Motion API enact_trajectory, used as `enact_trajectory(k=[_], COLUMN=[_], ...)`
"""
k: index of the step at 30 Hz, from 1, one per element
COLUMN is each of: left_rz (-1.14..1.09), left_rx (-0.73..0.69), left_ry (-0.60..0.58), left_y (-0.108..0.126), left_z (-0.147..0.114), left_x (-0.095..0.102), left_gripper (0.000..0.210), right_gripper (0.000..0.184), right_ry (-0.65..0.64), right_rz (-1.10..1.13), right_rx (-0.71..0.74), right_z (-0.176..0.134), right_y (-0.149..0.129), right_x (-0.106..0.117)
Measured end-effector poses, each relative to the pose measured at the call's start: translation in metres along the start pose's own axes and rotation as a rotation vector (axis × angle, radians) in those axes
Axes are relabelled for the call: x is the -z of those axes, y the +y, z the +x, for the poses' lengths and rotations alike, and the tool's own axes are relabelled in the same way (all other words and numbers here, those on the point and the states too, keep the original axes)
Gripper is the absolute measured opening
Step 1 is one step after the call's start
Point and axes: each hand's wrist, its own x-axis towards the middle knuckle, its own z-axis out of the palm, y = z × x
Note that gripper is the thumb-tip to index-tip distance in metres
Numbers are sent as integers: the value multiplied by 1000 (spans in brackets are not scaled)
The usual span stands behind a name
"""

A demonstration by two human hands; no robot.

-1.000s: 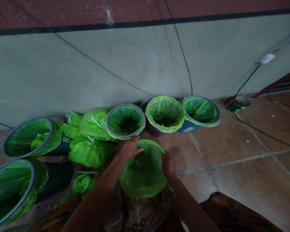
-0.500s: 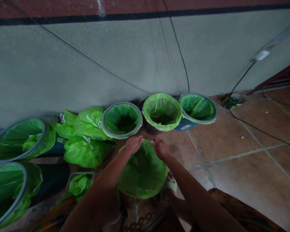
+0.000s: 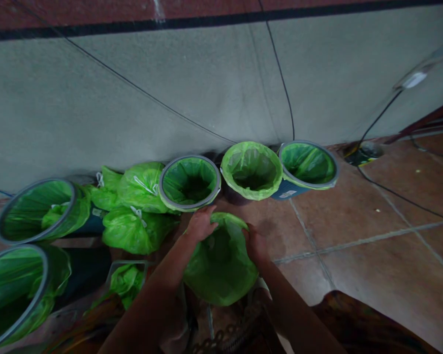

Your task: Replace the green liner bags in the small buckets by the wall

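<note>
A bin lined with a green bag stands between my legs, the bin liner folded outward over its round rim. My left hand grips the liner at the far left of the rim, thumb on the inner side. On the right side of the rim, my right hand is wrapped round the liner's edge, its fingers partly hidden in shadow. Just beyond my hands stand a grey-rimmed lined bin and a dark bin with a light green liner.
At the right of the row is a blue lined bin. Several tied green bags lie left, beside two large tipped bins. A clear box holds crumpled green plastic. Black cables cross the tiled floor and wall.
My right hand has slid from the far edge round to the right side of the rim. My left hand has shifted slightly left along it. The view has turned a little left.
</note>
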Motion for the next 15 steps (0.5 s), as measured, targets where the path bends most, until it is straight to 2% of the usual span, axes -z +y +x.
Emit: enact_trajectory(k=[4,6,8,9,12,15], left_rz=[-120,-130,-105,-86,-15,58], left_rx=[96,133,123,100,5,-37], left_ry=[106,127,128,122,56,-48], left_y=[-8,-9,-5,-1,14,21], left_z=[-11,-8,1,6,18,21], left_x=[6,7,8,8,4,-2], left_gripper=[51,41,36,35,33,34], right_gripper=[62,68,66,63,55,44], right_ry=[184,277,333,332,182,34], right_rz=[9,3,8,8,-38,-100], right_rx=[-163,-183,-142,-100,72,178], right_z=[-45,-50,-38,-26,13,39], right_y=[15,14,5,-1,-20,-30], right_x=[-10,-6,5,11,26,23])
